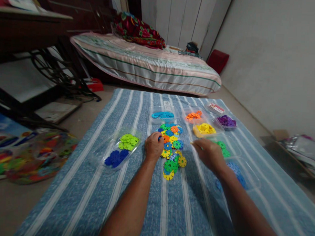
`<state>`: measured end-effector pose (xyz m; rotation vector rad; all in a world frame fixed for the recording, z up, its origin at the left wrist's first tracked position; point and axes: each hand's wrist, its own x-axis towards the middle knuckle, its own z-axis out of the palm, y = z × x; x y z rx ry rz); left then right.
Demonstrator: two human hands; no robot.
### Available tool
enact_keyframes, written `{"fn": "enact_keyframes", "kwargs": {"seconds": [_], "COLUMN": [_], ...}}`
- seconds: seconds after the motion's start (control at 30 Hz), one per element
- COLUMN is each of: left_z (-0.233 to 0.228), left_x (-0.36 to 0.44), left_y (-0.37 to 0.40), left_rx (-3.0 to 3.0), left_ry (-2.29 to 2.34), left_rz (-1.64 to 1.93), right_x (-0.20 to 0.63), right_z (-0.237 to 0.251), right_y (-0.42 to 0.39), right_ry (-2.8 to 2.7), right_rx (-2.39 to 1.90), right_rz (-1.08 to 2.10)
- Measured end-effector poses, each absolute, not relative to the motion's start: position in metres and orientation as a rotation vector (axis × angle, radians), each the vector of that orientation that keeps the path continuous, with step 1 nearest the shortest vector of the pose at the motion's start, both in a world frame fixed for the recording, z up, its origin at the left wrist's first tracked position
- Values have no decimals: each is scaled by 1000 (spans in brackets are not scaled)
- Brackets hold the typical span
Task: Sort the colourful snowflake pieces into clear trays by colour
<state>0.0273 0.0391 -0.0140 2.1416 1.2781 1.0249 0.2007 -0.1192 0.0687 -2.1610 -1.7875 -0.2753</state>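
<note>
Far left, off the mat: a heap of bright toy packaging [39, 155] on the bare floor, out of your reach, apparently set aside

Left on the striped blue mat [92, 198]: a clear tray [112, 161] holding lime-green discs [128, 141] at its far end and dark blue discs [116, 158] nearer you, the two colours kept apart though they share one tray

Your left hand [153, 146] rests knuckles up at the left edge of the mixed pile of snowflake discs [172, 149], fingers curled down onto the pieces; whether it pinches one, you cannot tell from here

The pile lies in the middle of the mat, between both hands, so either can reach it. Beyond it, a tray of light blue discs [162, 115]

Your right hand [209, 152] hovers just right of the pile, palm down, fingers loosely bent, seemingly empty; motion blur hides the fingertips

Right side: single-colour trays fan out close together: orange [194, 115], yellow [205, 128], purple [226, 121], green [223, 148], and a blue lot [235, 172] partly under your right forearm, each colour by itself within an arm's sweep
</note>
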Motion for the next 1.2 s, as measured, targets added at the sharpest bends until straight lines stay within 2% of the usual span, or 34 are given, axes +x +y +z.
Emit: {"fn": "enact_keyframes", "kwargs": {"seconds": [0.1, 0.17, 0.4, 0.53, 0.9, 1.07, 1.2], "left_z": [-13, -13, -14, -13, -12, -13, -13], "left_x": [28, 28, 27, 27, 27, 27, 27], "left_y": [39, 39, 39, 39, 38, 39, 39], "left_rx": [2130, 2126, 2135, 2132, 2134, 2138, 2135], "left_ry": [1287, 1289, 1290, 1287, 1278, 1285, 1287], "left_rz": [1016, 1011, 1006, 1004, 1015, 1019, 1015], "right_x": [223, 226, 167, 149, 148, 156, 178], "right_z": [87, 89, 45, 34, 29, 40, 60], "right_y": [-107, -106, -128, -133, -138, -136, -125], "right_ry": [-1421, -1370, -1838, -1842, -1715, -1769, -1827], "right_rx": [-2224, -2209, -2129, -2236, -2271, -2186, -2093], "right_rz": [-670, -707, 10, 213, 269, 390, 265]}}
